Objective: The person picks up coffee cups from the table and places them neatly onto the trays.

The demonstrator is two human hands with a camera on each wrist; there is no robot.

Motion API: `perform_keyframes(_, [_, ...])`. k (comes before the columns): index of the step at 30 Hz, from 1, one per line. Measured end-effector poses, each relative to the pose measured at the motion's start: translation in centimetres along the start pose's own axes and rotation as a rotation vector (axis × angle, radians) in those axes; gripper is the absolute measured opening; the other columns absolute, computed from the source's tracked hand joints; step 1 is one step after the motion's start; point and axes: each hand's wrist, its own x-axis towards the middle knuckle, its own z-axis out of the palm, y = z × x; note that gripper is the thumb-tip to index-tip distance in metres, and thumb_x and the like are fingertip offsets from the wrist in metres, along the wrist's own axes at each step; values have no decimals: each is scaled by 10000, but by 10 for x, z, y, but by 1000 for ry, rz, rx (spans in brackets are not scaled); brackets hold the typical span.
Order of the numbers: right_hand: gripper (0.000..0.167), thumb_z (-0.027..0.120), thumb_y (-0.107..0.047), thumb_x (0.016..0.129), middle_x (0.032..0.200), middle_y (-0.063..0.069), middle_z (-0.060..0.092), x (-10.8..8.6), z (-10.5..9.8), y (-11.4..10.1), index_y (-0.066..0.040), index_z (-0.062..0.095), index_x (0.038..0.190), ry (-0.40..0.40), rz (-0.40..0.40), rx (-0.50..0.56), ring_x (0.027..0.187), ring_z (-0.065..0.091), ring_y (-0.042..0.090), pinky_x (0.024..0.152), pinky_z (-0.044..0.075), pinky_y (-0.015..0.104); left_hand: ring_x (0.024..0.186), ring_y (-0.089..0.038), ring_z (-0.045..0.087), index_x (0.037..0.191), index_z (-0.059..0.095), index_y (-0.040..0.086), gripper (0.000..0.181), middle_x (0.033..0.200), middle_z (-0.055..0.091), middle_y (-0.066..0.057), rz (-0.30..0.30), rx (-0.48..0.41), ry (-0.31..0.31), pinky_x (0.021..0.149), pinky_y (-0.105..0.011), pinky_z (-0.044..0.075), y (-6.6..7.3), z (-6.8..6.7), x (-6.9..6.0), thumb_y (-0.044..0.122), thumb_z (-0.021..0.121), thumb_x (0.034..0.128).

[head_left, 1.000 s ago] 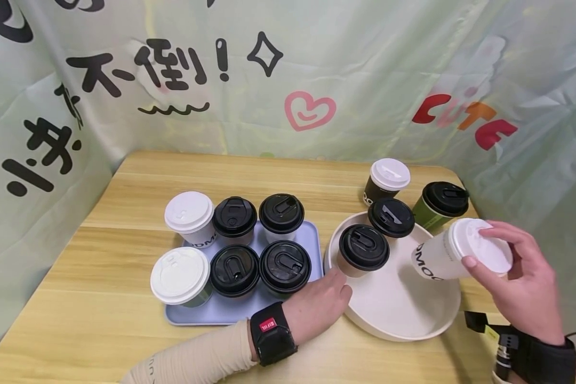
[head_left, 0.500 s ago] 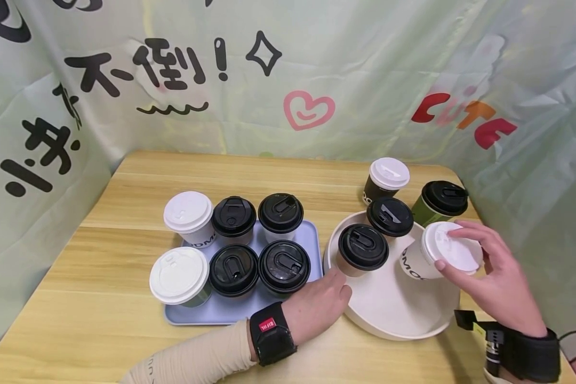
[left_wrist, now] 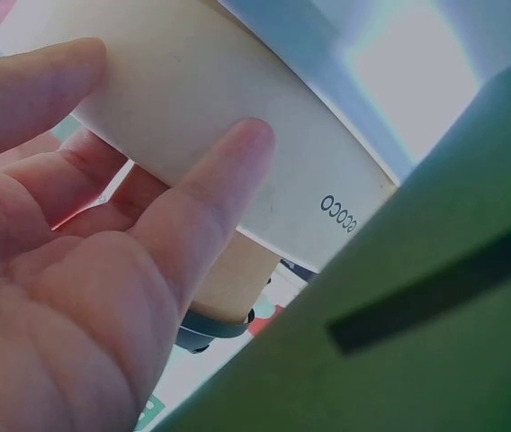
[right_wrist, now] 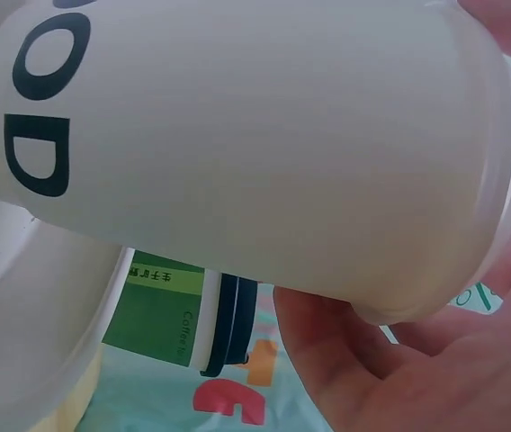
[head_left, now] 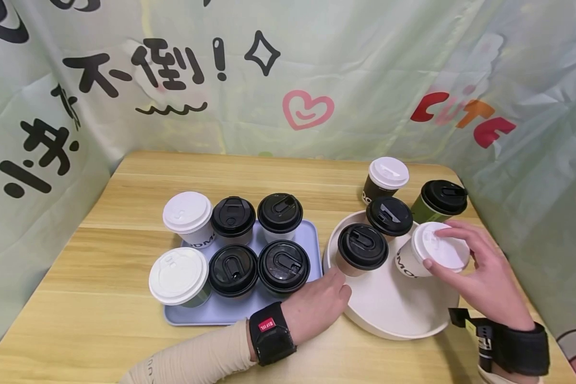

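Note:
My right hand (head_left: 485, 274) grips a white paper cup (head_left: 408, 258) by its white lid, thumb on the near side. The cup is tilted over the cream round tray (head_left: 398, 330); whether its base touches the floor is unclear. Black lettering shows on the cup wall (right_wrist: 264, 153) in the right wrist view. At the tray's left rim my left hand (head_left: 317, 304) holds the edge, with thumb and a finger against the outer wall (left_wrist: 183, 81) and other fingers partly hidden behind the rim. Two black-lidded cups, front (head_left: 362, 248) and back (head_left: 390, 217), stand in the tray.
A blue rectangular tray (head_left: 201, 316) on the left bears several lidded cups in two rows. Behind the round tray stand a dark cup with a white lid (head_left: 386, 176) and a green cup with a black lid (head_left: 441, 198). A printed cloth (head_left: 365, 64) hangs behind the table.
My right hand has moved left with the white cup, bringing it further over the round tray, closer to the black-lidded cups and less tilted. My left hand has stayed at the rim.

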Motion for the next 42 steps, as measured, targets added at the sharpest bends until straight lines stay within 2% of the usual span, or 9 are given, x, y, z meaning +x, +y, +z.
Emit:
perform_keyframes(8, [546, 893, -133, 796, 1480, 76, 484, 1, 4, 2, -132, 640, 1279, -27, 18, -10, 1311, 360, -47, 967, 249, 89, 934, -136, 550, 980, 678, 121, 124, 974, 588, -15, 5, 0, 2, 716, -180, 526, 0, 0, 0, 108, 558, 1005])
perform_keyframes(17, [554, 894, -160, 801, 1511, 123, 473, 2, 4, 2, -138, 632, 1288, -64, 23, -24, 1389, 377, 227, 973, 238, 89, 937, -138, 546, 978, 677, 124, 128, 975, 583, -15, 5, 4, 4, 721, -176, 526, 0, 0, 0, 110, 553, 1007])
perform_keyframes(24, [562, 885, -177, 812, 1516, 135, 471, 2, 4, 2, -138, 622, 1308, -68, 14, -36, 1419, 367, 238, 1033, 208, 105, 947, -140, 551, 989, 684, 115, 122, 988, 592, -23, 6, -26, -14, 724, -181, 531, -1, -1, 0, 106, 563, 1007])
perform_keyframes(32, [604, 873, -197, 829, 1497, 133, 481, 4, 3, 2, -132, 583, 1355, -82, 23, -46, 1396, 379, 265, 959, 233, 85, 953, -138, 549, 994, 683, 115, 112, 994, 593, -23, 6, -36, -22, 734, -182, 530, -1, -2, 0, 106, 572, 1004])
perform_keyframes(34, [605, 862, -203, 842, 1516, 134, 469, 4, 3, 2, -133, 576, 1370, -92, 29, -41, 1417, 368, 279, 1058, 261, 170, 951, -137, 548, 991, 683, 115, 110, 990, 592, -22, 3, -43, -23, 731, -181, 529, -1, -3, 0, 107, 573, 1004])
perform_keyframes(37, [587, 847, -211, 860, 1564, 157, 427, 5, 3, 2, -125, 579, 1375, -105, 39, -26, 1460, 331, 363, 1182, 284, 489, 951, -138, 548, 988, 682, 116, 108, 986, 591, -21, 1, -46, -23, 726, -179, 529, 0, -3, 0, 109, 575, 1003])
perform_keyframes(39, [576, 836, -225, 873, 1589, 175, 396, 5, 3, 1, -119, 580, 1379, -115, 52, -22, 1470, 302, 433, 1123, 247, 721, 954, -139, 547, 989, 682, 116, 106, 988, 591, -21, 2, -44, -21, 723, -178, 528, 0, -2, 0, 110, 576, 1002])
perform_keyframes(40, [574, 833, -229, 875, 1594, 184, 388, 5, 2, 1, -114, 581, 1379, -116, 55, -21, 1466, 296, 463, 1083, 239, 777, 955, -139, 548, 990, 681, 117, 106, 988, 591, -21, 3, -42, -21, 722, -177, 528, 0, -2, 0, 111, 576, 1001])
perform_keyframes(42, [578, 828, -238, 881, 1600, 191, 379, 6, 2, 1, -114, 579, 1388, -119, 60, -25, 1462, 292, 490, 1068, 233, 794, 957, -139, 547, 993, 681, 119, 106, 990, 590, -20, 5, -35, -21, 722, -177, 528, 0, -2, 0, 113, 575, 1002])
